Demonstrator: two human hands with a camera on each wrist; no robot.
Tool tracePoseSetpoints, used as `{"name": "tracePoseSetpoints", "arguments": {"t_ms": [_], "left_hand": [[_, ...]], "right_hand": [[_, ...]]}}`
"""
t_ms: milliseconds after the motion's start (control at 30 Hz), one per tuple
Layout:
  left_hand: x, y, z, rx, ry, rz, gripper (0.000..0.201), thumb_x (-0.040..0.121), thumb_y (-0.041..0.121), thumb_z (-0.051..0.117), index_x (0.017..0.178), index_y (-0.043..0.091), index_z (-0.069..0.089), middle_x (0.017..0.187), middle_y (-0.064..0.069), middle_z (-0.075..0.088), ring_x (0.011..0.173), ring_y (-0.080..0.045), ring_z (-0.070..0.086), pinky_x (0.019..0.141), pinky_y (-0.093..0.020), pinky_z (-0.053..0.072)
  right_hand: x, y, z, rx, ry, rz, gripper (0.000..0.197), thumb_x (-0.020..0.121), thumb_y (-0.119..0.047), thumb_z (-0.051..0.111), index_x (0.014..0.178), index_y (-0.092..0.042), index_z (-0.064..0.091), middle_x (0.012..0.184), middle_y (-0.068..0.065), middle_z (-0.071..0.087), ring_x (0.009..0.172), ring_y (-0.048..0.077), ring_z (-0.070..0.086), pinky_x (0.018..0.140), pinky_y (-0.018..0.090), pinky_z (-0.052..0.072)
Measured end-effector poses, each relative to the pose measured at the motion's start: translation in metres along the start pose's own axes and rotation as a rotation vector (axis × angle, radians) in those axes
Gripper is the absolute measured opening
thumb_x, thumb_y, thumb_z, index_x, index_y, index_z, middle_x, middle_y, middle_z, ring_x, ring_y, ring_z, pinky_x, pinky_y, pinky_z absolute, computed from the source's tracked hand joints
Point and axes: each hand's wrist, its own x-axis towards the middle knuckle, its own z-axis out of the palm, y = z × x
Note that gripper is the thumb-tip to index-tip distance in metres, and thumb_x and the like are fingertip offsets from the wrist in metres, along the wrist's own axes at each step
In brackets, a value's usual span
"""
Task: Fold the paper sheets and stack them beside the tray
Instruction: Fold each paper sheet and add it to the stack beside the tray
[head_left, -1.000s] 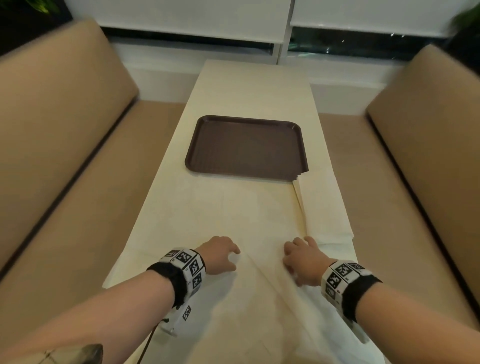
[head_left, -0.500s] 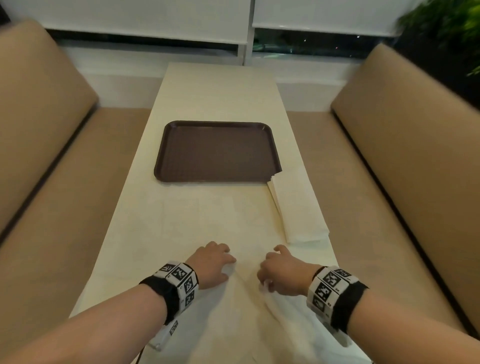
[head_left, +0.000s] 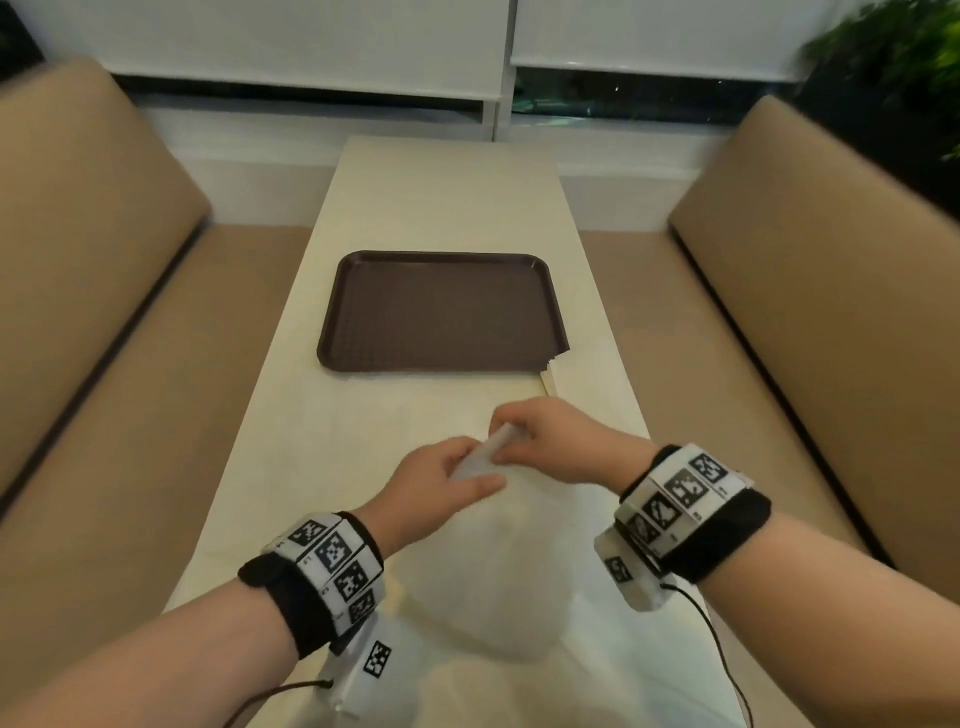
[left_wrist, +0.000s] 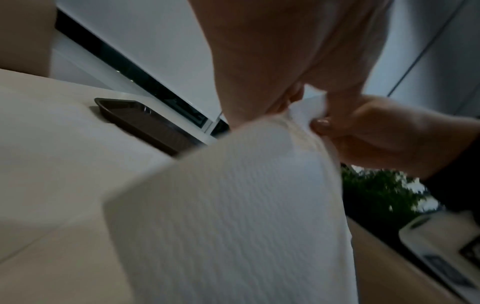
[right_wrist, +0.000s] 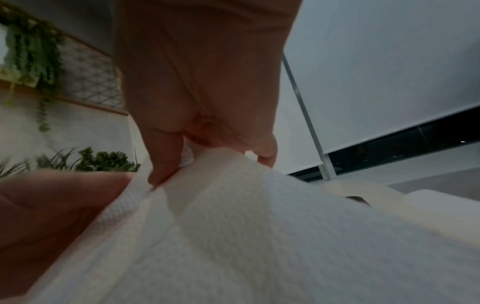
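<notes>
A white textured paper sheet (head_left: 498, 561) is lifted off the table, hanging from its top edge. My left hand (head_left: 441, 483) and right hand (head_left: 540, 441) both pinch that edge close together above the table's middle. The left wrist view has the sheet (left_wrist: 233, 205) draped below my left hand (left_wrist: 298, 98), with the right hand (left_wrist: 363, 131) pinching beside it. Seen from the right wrist, my right hand (right_wrist: 197, 156) nips the sheet (right_wrist: 259, 236) next to the left hand (right_wrist: 52, 205). A brown tray (head_left: 441, 312) lies beyond. Folded sheets (head_left: 587, 379) sit stacked at its near right corner.
More flat paper (head_left: 363, 441) covers the cream table (head_left: 447, 197) under my hands. Tan padded benches (head_left: 93, 291) run along both sides. A window with white blinds (head_left: 311, 47) closes the far end, with green plants (head_left: 893, 57) at the back right.
Both hands left the table surface, rose and came together forward, lifting the sheet by its edge. Before, they rested apart on the flat paper.
</notes>
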Motion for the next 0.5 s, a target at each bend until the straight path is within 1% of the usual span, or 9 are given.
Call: {"name": "tracePoseSetpoints", "arguments": {"t_ms": [67, 100, 167, 200, 267, 333, 367, 433, 500], "left_hand": [[0.003, 0.012, -0.005, -0.070, 0.130, -0.048, 0.011, 0.087, 0.025, 0.068, 0.089, 0.015, 0.070, 0.087, -0.008, 0.072, 0.080, -0.023, 0.067, 0.080, -0.045, 0.053], [0.003, 0.016, -0.009, -0.137, 0.178, -0.066, 0.010, 0.089, 0.020, 0.065, 0.089, 0.013, 0.071, 0.087, -0.009, 0.072, 0.079, -0.023, 0.068, 0.080, -0.046, 0.054], [0.003, 0.024, -0.017, -0.265, 0.259, -0.087, 0.011, 0.092, 0.017, 0.062, 0.093, 0.012, 0.071, 0.090, -0.007, 0.074, 0.084, -0.025, 0.070, 0.082, -0.046, 0.055], [0.002, 0.029, -0.019, -0.311, 0.276, -0.084, 0.011, 0.092, 0.016, 0.061, 0.094, 0.012, 0.071, 0.092, -0.007, 0.074, 0.086, -0.026, 0.070, 0.082, -0.046, 0.055], [0.003, 0.038, -0.021, -0.383, 0.282, -0.064, 0.011, 0.093, 0.016, 0.061, 0.096, 0.013, 0.071, 0.093, -0.007, 0.074, 0.088, -0.027, 0.070, 0.084, -0.046, 0.056], [0.005, 0.045, -0.017, -0.398, 0.299, -0.044, 0.010, 0.093, 0.018, 0.061, 0.094, 0.017, 0.070, 0.092, -0.004, 0.075, 0.088, -0.025, 0.071, 0.084, -0.046, 0.056], [0.007, 0.048, -0.015, -0.389, 0.313, -0.029, 0.009, 0.093, 0.019, 0.061, 0.094, 0.018, 0.070, 0.092, -0.003, 0.074, 0.088, -0.024, 0.071, 0.084, -0.046, 0.056], [0.012, 0.054, -0.010, -0.380, 0.304, -0.006, 0.010, 0.093, 0.022, 0.061, 0.097, 0.019, 0.070, 0.095, -0.004, 0.074, 0.091, -0.026, 0.070, 0.085, -0.048, 0.056], [0.018, 0.059, -0.003, -0.357, 0.263, 0.003, 0.012, 0.092, 0.024, 0.062, 0.099, 0.019, 0.070, 0.096, -0.005, 0.073, 0.092, -0.028, 0.069, 0.084, -0.049, 0.056]], "right_hand": [[0.006, -0.001, -0.008, 0.076, 0.178, 0.008, 0.016, 0.084, -0.021, 0.070, 0.088, -0.024, 0.055, 0.083, -0.010, 0.056, 0.079, 0.006, 0.050, 0.075, 0.027, 0.040], [0.008, 0.001, -0.009, 0.103, 0.327, 0.035, 0.023, 0.083, -0.024, 0.072, 0.101, -0.025, 0.057, 0.099, -0.008, 0.059, 0.094, 0.009, 0.053, 0.086, 0.030, 0.042], [0.003, 0.005, -0.006, 0.270, 0.580, 0.175, 0.060, 0.082, -0.034, 0.073, 0.134, -0.022, 0.046, 0.134, -0.005, 0.050, 0.124, 0.013, 0.045, 0.105, 0.035, 0.038], [-0.002, 0.005, 0.000, 0.436, 0.599, 0.252, 0.077, 0.080, -0.039, 0.073, 0.144, -0.022, 0.034, 0.144, -0.004, 0.041, 0.133, 0.013, 0.038, 0.110, 0.037, 0.035], [-0.010, 0.003, 0.014, 0.698, 0.496, 0.338, 0.100, 0.076, -0.054, 0.072, 0.152, -0.027, 0.013, 0.157, -0.007, 0.021, 0.145, 0.014, 0.018, 0.117, 0.042, 0.025], [-0.013, 0.006, 0.026, 0.654, 0.500, 0.360, 0.108, 0.076, -0.060, 0.068, 0.153, -0.029, -0.001, 0.161, -0.010, 0.000, 0.148, 0.014, -0.007, 0.120, 0.049, 0.011], [-0.012, 0.007, 0.027, 0.647, 0.525, 0.368, 0.109, 0.077, -0.059, 0.068, 0.153, -0.028, -0.005, 0.161, -0.010, -0.003, 0.148, 0.013, -0.010, 0.120, 0.049, 0.008], [-0.010, 0.009, 0.023, 0.899, 0.459, 0.357, 0.107, 0.075, -0.057, 0.070, 0.152, -0.033, 0.001, 0.160, -0.007, 0.013, 0.148, 0.015, 0.008, 0.118, 0.045, 0.018], [-0.009, 0.013, 0.018, 1.250, 0.274, 0.296, 0.082, 0.075, -0.050, 0.068, 0.144, -0.032, 0.028, 0.144, -0.005, 0.046, 0.137, 0.019, 0.037, 0.109, 0.044, 0.036]]}}
